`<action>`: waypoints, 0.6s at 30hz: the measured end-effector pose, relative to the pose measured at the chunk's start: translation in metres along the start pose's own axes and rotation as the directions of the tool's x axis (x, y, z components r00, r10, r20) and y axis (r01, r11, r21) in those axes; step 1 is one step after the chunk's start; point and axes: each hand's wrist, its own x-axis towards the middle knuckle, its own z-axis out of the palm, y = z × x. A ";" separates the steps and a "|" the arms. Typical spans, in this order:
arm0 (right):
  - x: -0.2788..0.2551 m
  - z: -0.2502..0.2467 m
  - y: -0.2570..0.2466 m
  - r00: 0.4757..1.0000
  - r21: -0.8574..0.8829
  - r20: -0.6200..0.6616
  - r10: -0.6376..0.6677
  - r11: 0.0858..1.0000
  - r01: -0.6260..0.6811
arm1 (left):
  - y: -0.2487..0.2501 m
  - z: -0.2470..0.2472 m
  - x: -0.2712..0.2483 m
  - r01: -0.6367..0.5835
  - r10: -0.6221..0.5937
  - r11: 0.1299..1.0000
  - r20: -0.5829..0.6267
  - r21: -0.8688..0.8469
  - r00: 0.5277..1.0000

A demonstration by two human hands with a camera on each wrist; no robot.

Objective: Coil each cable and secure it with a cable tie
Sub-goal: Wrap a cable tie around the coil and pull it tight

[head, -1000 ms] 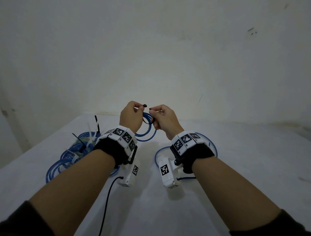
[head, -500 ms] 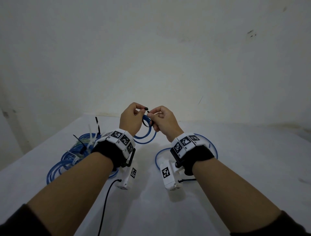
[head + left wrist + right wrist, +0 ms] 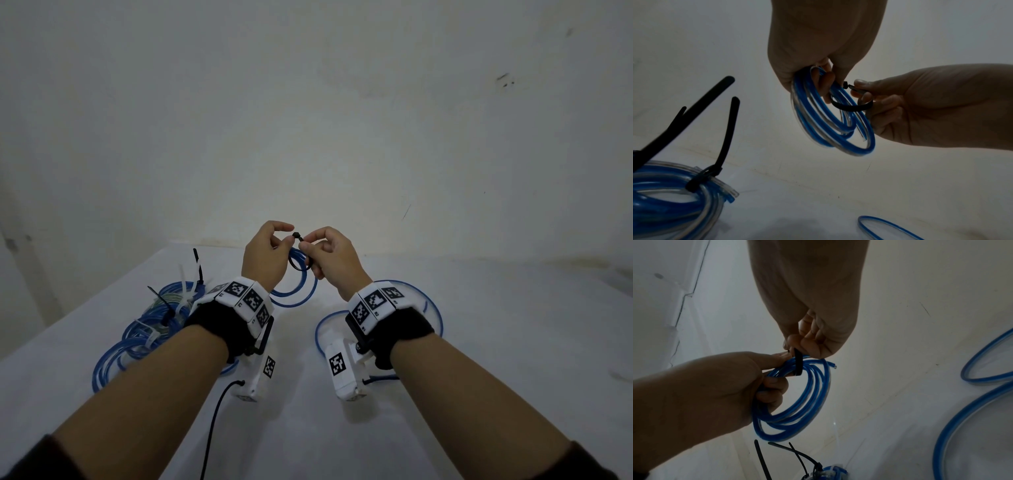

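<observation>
The bench (image 3: 496,342) lies bare to the right and near the middle. On the left, a pile of tied blue cable coils (image 3: 144,329) with upright tie tails (image 3: 197,263) blocks passage; a loose blue cable (image 3: 435,308) loops right of centre.

My left hand (image 3: 818,40) grips a blue cable coil (image 3: 830,120); my right hand (image 3: 931,104) pinches the black cable tie (image 3: 851,106) looped through it. Tied coils (image 3: 674,199) lie lower left.
</observation>
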 end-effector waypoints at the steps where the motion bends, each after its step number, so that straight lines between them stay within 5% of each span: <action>1: 0.000 0.000 0.000 1.000 -0.002 0.000 -0.002 1.000 0.002 | 0.000 0.000 0.000 0.001 -0.001 1.000 0.003 0.001 1.000; 18: 0.006 -0.002 0.004 0.999 -0.031 -0.032 -0.027 0.999 0.026 | 0.000 -0.003 0.000 -0.017 0.016 0.999 0.012 0.034 1.000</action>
